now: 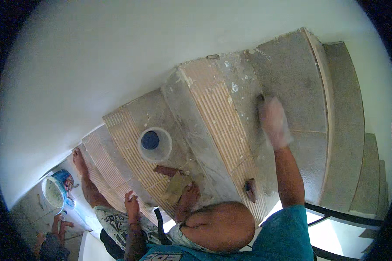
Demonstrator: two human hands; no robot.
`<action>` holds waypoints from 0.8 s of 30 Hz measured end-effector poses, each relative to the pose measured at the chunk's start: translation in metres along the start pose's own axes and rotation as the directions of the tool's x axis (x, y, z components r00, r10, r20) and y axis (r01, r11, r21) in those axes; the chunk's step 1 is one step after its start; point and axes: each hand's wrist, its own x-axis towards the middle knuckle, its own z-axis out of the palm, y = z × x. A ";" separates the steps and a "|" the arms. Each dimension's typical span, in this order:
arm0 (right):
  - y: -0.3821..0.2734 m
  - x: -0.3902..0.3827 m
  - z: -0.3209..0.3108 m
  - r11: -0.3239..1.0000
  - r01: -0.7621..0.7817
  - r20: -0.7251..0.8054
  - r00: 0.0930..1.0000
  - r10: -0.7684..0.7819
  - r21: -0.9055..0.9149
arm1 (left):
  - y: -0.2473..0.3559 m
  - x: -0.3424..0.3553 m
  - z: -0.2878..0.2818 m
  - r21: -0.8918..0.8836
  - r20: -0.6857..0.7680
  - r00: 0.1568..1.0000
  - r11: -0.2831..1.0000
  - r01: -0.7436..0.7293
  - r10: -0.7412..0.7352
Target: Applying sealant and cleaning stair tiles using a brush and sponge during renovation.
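My right hand (272,119) is stretched over the grey tiled stair, smeared by motion, with a pale, cloth-like shape and a dark bit at its fingertips; what it holds is unclear. My left hand (132,202) hangs above the lower steps, fingers loosely bent and apart. A ribbed beige tread (215,102) spattered with white runs between them. A small dark-and-tan object (251,190) lies on it below my right hand. A translucent bucket (161,145) with blue inside stands one step down, near a brown block (163,169) and a yellowish pad (174,187) by my right foot.
A white wall (91,65) borders the stairs. A paint-stained bucket (52,193) stands at lower left, near another person's limbs (61,228). My left foot (80,161) rests by the wall. A black curved railing (339,217) edges the stairs at lower right; higher steps (344,87) curve away rightward.
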 end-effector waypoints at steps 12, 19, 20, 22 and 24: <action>-0.044 0.063 -0.030 0.936 -0.108 0.094 0.992 0.081 0.335 | -0.022 0.014 -0.010 0.008 0.022 0.999 0.999 -0.040 0.040; -0.007 -0.021 -0.093 0.865 -0.489 0.316 0.843 0.436 0.111 | -0.010 0.006 -0.009 0.026 0.018 0.998 0.998 -0.059 0.058; -0.005 -0.018 -0.091 0.868 -0.484 0.326 0.843 0.428 0.112 | -0.010 0.008 -0.011 0.087 -0.002 1.000 0.996 -0.017 0.017; -0.014 0.015 -0.103 0.872 -0.483 0.364 0.801 0.475 -0.076 | -0.007 0.005 -0.014 0.105 -0.029 1.000 0.994 -0.007 0.010; 0.015 0.017 -0.043 0.975 -0.213 0.092 0.974 0.206 0.066 | -0.004 0.004 -0.004 0.049 0.002 0.998 0.997 0.062 -0.063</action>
